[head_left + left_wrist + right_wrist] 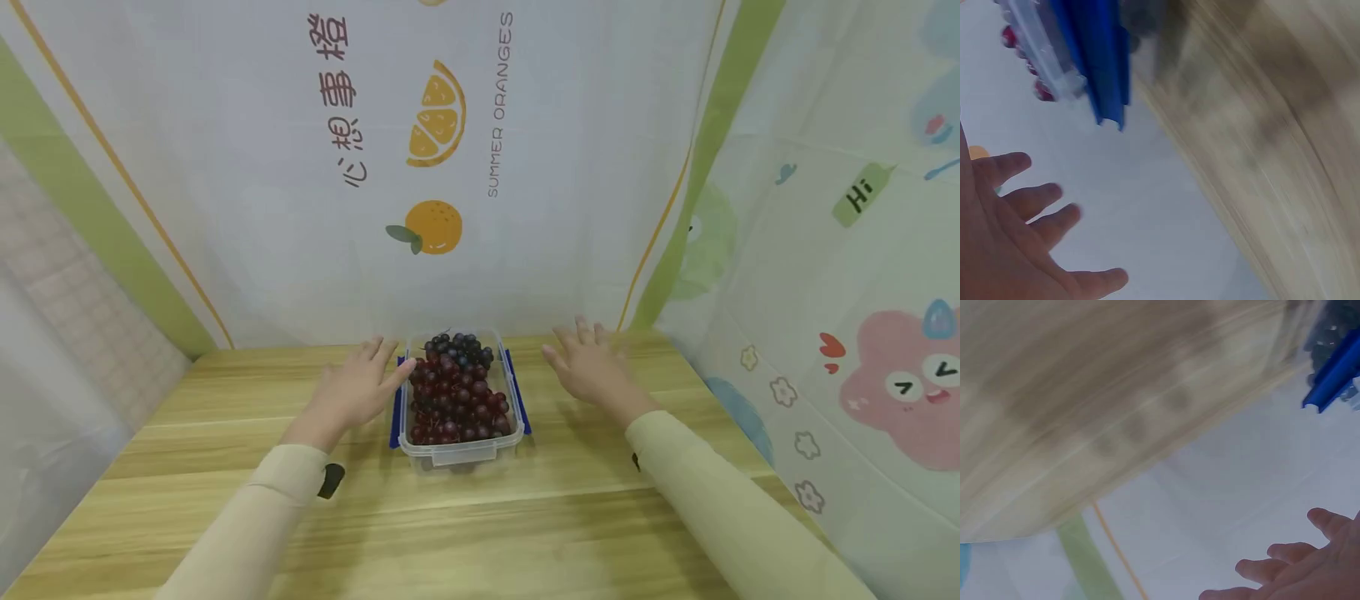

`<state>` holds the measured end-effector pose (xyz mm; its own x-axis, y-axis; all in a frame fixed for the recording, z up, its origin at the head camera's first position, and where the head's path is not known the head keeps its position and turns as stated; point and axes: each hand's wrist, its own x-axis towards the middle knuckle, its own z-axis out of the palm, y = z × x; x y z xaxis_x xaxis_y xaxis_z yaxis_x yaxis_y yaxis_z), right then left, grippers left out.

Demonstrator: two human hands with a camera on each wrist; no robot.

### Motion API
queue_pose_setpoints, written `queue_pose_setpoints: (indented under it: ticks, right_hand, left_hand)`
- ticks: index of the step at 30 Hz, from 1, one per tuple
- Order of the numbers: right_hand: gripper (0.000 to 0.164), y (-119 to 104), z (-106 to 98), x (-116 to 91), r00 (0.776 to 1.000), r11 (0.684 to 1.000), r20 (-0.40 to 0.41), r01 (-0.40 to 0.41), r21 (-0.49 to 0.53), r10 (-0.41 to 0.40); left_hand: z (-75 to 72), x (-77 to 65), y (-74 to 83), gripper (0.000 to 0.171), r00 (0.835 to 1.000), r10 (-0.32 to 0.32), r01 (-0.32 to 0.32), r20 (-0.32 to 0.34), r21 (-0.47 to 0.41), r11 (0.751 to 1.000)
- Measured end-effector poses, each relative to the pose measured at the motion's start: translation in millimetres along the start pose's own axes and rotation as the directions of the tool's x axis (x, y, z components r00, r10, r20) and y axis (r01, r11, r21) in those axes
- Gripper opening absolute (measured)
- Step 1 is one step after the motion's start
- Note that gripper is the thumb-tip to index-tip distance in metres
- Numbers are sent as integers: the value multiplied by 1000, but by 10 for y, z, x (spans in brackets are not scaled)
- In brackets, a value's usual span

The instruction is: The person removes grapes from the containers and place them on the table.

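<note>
A clear plastic food container (463, 450) stands on the wooden table, its top uncovered. Dark red grapes (457, 400) fill the front and middle of it, with blue-black grapes (461, 346) at the back. Blue side clips (517, 392) hang down along both sides. My left hand (352, 387) hovers beside the left side, fingers spread, the thumb overlapping the rim in the head view. In the left wrist view its fingers show extended, with nothing in them. Off to the right of the container, my right hand (592, 367) is spread and holds nothing.
The wooden table (225, 467) runs back to a white cloth (562, 208) printed with oranges. Another cloth (810, 350) with cartoon figures hangs along the right side. A pale checked cloth (67, 292) is at the left.
</note>
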<state>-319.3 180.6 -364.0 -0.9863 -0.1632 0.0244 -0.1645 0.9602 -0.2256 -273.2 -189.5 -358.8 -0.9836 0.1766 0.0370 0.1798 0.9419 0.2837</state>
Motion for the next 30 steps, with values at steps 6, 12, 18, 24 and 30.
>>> queue_pose_setpoints:
  ticks: [6, 12, 18, 24, 30]
  right_hand:
    - [74, -224, -12, -28, 999, 999, 7, 52, 4, -52]
    - [74, -428, -16, -29, 995, 995, 22, 97, -1, -97]
    - [74, -632, 2, -39, 977, 980, 87, 197, -24, -195]
    - [72, -820, 35, -72, 949, 952, 150, 292, -93, -276]
    - [73, -969, 80, -118, 921, 925, 219, 356, -132, -323]
  left_hand:
    - [90, -73, 153, 89, 1000, 6, -6, -3, -79, 997]
    - [203, -164, 268, 90, 1000, -17, 17, -2, -172, 985]
    - [308, -242, 328, 89, 999, -35, 34, -1, -238, 971]
    - [385, -291, 391, 91, 997, -75, 68, -15, -253, 965]
    - [494, -331, 461, 99, 994, -101, 88, -33, -267, 960]
